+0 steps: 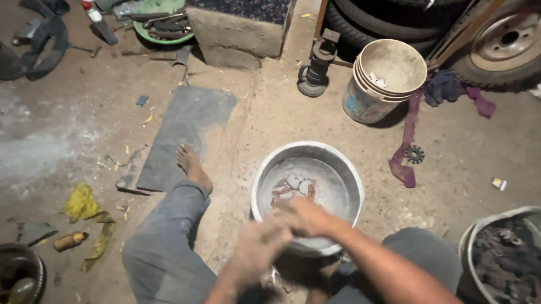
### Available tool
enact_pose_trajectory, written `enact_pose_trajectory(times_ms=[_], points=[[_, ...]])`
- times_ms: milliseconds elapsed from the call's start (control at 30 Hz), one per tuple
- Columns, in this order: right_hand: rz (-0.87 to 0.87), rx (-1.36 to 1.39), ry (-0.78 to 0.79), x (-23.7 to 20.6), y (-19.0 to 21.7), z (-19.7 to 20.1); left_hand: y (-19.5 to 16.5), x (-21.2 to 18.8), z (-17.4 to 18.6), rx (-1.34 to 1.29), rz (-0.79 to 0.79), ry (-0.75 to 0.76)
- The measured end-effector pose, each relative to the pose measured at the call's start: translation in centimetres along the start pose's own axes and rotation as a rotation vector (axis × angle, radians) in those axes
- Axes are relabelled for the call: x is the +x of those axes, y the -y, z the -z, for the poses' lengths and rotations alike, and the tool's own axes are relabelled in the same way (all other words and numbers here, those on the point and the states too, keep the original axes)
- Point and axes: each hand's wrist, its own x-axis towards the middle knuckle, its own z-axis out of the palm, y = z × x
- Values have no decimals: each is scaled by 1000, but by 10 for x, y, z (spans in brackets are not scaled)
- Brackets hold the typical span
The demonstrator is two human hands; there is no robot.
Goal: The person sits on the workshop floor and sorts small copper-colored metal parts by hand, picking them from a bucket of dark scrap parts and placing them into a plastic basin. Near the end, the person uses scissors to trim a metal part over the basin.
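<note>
The wide, shallow grey metal basin (308,196) sits on the dusty concrete floor (477,155) right in front of the seated person, between the outstretched left leg and the bent right knee, probably so that both hands can work over it without reaching; its floor shows a thin grey film and a rusty-red smear. The right hand (307,217) lies over the near rim, and the left hand (256,247) is just beside it, a little nearer the body; both are blurred, so whether the fingers are curled on something or lying loose cannot be told. The bare left foot (193,167) rests at the edge of a flat grey rubber mat (187,134). Beyond the basin stands a stack of cream plastic buckets (384,80), with a dark jack-like tool (315,68) beside it and black tyres and a steel wheel (509,38) behind. A purple cloth strip (407,146) and a small black toothed sprocket (414,154) lie to the right, apart from the basin. A second metal tub of dark scraps (512,260) sits near the right knee. Nothing stands between hands and basin.
</note>
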Motion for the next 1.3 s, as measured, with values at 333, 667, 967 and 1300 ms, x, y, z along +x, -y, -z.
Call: enact_pose_trajectory(times_ms=[333,667,967,1300], points=[[-133,-66,-60,-2,-5,45,15,1,7,339,225,127],[-81,-32,234,-1,32,-8,-14,26,57,318,-24,-473],[-197,24,-94,4,6,31,-13,-22,-6,-164,-13,280],[315,-89,-122,-5,39,27,3,21,53,570,16,-346]])
